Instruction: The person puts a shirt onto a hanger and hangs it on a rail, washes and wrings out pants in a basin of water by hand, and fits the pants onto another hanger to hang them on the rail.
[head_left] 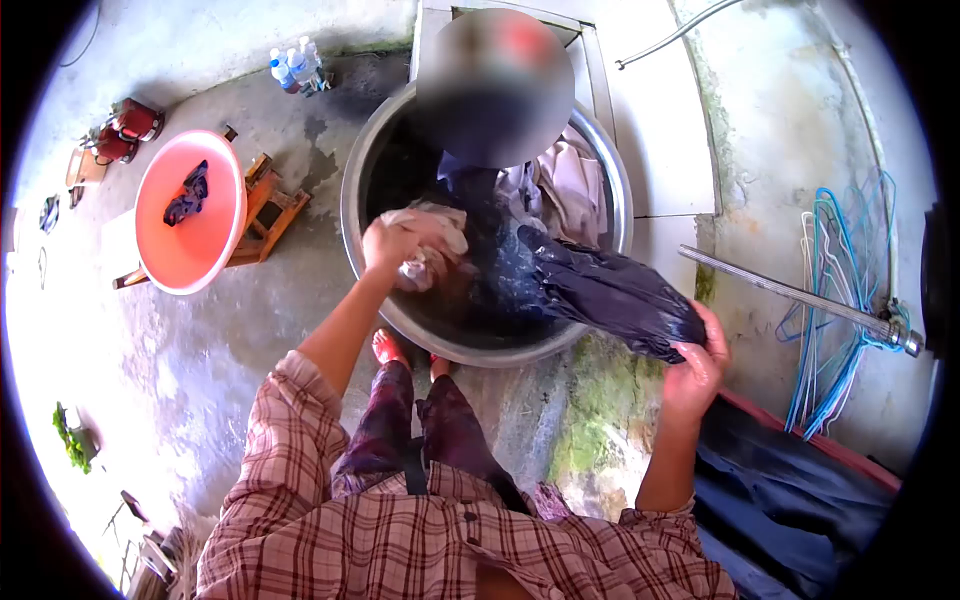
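Observation:
A large metal tub (pixel 622 190) of dark water stands before me with wet laundry in it. My left hand (pixel 390 243) is closed on a light, bunched wet cloth (pixel 435 232) over the left side of the tub. My right hand (pixel 703 362), beyond the right rim, grips the end of a dark wet garment (pixel 610 290). That garment stretches across the rim, its other end in the tub. Pale wet clothes (pixel 570 185) lie at the tub's back right. A blurred round patch hides the tub's far edge.
At left, a pink basin (pixel 170 250) holding a dark cloth (pixel 187 195) rests by a wooden stool (pixel 265 215). Plastic bottles (pixel 298 68) stand against the wall. Hangers (pixel 830 300) and a metal hose (pixel 790 290) are at right, above dark fabric (pixel 790 490).

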